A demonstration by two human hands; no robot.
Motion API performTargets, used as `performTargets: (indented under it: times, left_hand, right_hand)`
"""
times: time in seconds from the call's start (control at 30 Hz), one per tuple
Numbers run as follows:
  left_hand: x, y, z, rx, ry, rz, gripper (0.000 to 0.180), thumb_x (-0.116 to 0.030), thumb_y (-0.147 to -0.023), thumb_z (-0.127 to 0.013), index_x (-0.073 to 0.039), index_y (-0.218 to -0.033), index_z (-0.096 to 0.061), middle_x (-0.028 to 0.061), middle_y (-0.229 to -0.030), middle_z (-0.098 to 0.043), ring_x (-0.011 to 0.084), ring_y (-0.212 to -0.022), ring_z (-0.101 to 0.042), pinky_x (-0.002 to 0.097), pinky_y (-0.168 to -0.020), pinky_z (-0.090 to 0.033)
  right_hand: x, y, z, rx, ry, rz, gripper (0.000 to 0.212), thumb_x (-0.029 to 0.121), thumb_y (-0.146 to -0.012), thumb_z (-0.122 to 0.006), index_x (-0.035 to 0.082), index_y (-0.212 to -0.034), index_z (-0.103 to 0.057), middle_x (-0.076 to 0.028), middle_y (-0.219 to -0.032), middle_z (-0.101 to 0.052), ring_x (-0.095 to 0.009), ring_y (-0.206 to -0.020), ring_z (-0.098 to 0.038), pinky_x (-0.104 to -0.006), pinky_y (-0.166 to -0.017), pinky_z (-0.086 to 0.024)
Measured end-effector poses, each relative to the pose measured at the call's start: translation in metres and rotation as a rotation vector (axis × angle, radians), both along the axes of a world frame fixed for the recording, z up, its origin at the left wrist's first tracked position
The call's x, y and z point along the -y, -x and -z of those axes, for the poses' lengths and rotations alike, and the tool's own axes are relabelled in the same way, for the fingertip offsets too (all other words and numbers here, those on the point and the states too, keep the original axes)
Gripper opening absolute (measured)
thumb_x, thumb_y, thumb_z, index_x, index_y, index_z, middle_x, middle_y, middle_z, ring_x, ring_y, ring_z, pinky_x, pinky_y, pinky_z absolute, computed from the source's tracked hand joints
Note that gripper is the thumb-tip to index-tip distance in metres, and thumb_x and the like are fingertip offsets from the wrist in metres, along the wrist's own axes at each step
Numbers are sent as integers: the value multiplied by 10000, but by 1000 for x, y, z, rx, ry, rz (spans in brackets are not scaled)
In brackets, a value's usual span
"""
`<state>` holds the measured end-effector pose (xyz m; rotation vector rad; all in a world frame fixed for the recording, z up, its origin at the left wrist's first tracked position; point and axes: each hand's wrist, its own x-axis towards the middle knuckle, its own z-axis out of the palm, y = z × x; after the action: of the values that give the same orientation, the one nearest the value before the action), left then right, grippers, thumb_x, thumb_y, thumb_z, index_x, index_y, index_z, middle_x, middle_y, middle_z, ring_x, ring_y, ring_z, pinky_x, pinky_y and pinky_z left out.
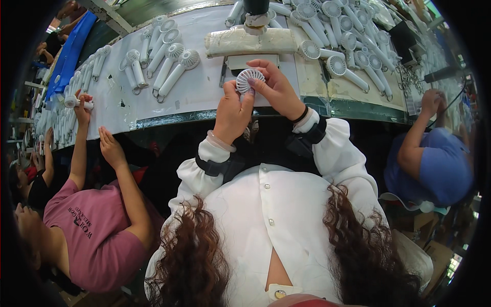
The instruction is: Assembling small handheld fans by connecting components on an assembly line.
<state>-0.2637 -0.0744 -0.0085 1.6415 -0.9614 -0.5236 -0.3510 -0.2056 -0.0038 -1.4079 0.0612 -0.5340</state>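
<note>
Over the table's front edge, both my hands hold a white handheld fan (249, 80), its round slatted grille facing up. My left hand (231, 113) is closed around its lower left side, thumb near the rim. My right hand (279, 91) grips it from the right, with the thumb pressed on the grille and the fingers behind its far side. The fan's handle is hidden by my hands. Just beyond lies a roll wrapped in worn, pale material (250, 42), with a small pale block (255, 62) in front of it.
Several white fans (171, 69) lie at the left, and a heap of more fans (353, 41) at the right. A dark post-like tool (255, 7) stands at the back. Co-workers sit on both sides; the left one holds a fan (76, 102).
</note>
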Motion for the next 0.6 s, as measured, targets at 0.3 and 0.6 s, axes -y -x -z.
performTargets:
  times: [0.3,0.6]
  left_hand:
    - [-5,-6,-5,-411,51,183,322,-209,-1000,-471,4,-1207,-348,70,-820,-575,99,-584,-559,221,-494,-466]
    - [-18,1,-15,-485,-26,315,428,-135,-991,-487,20,-1324,-266,91,-908,-559,120,-678,-591,230,-549,-509]
  right_hand:
    - [1,1,-3,-51,-99,58,445,134,-966,-573,28,-1342,-359,-97,-1036,-620,-114,-916,-591,-257,-805,-483]
    - [19,5,-4,-93,-139,95,464,196,-964,-589,16,-1341,-388,-73,-1047,-632,-98,-938,-590,-233,-812,-471]
